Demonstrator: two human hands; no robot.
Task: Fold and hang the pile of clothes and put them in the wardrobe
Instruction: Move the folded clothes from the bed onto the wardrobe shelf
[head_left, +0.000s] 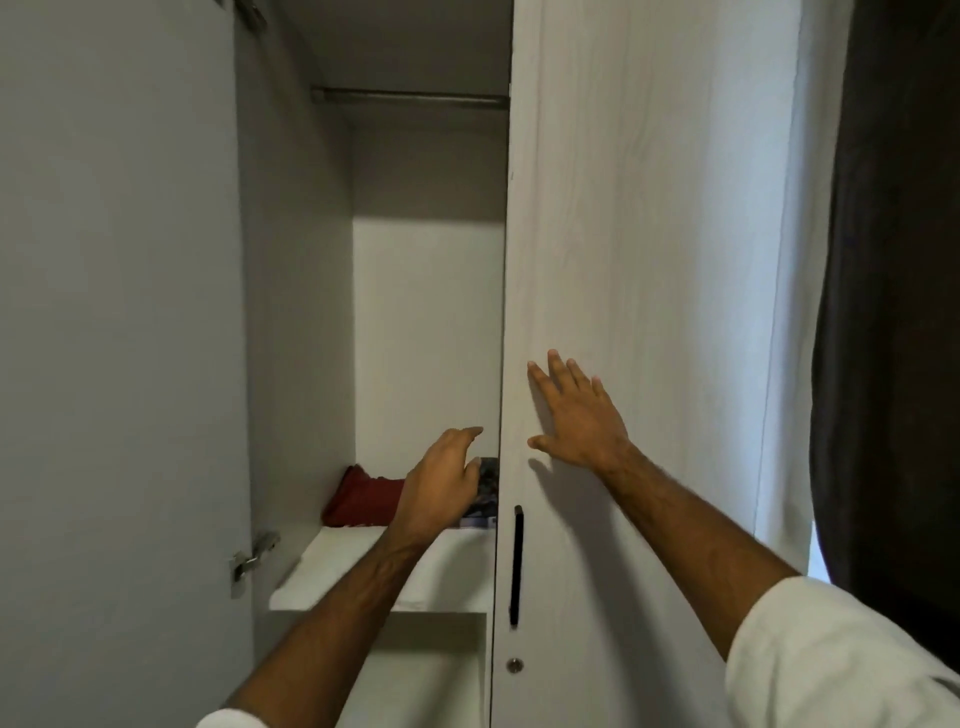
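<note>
Neither hand is actually gripping anything right now. The right hand (576, 415) is flat with fingers spread, palm pressed on the front of the closed right door (649, 260) of the wardrobe (291, 312), a bit above the black handle (517, 564). My guess is it's just bracing the body, or keeping that door from swinging, while the other arm goes in. The left hand (441, 480) is reaching into the open left half, fingers loosely extended over the shelf (332, 564), hovering right at a dark patterned garment (485, 491). Can't tell if the fingertips touch it, since the hand covers most of it.

As for where the clothes are: two folded pieces sit at the far end of that shelf, against the back wall. The red garment (363, 501) is on the left, near the side wall. The patterned one is just to its right, half hidden behind the door edge. They look parked at the back to leave the near part of the shelf free for more.

The red piece's long axis seems to run left to right along the back wall, with a rounded folded edge at its left end. For the patterned one I honestly can't say which way it runs.

The hanging rail (410, 97) up top has nothing on it, so the hanging part looks undone.
</note>
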